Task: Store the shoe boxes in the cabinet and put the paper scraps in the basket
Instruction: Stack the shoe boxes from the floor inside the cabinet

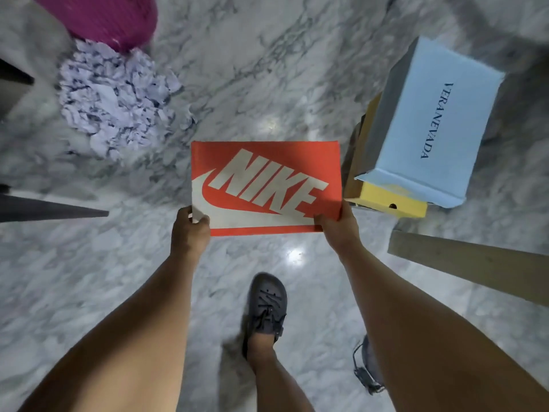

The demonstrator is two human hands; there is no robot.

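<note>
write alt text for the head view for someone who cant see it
A person's left hand and right hand hold an orange shoe box by its near corners above a marble floor. A blue box sits on a yellow box to the right; paper scraps lie beside a pink basket.

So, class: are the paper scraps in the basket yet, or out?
Out. The paper scraps lie heaped on the marble floor beside the pink basket.

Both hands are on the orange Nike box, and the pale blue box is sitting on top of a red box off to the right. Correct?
Not quite. The head view shows the pale blue box resting on a yellow box, not red. Left hand and right hand do hold the orange Nike box.
</note>
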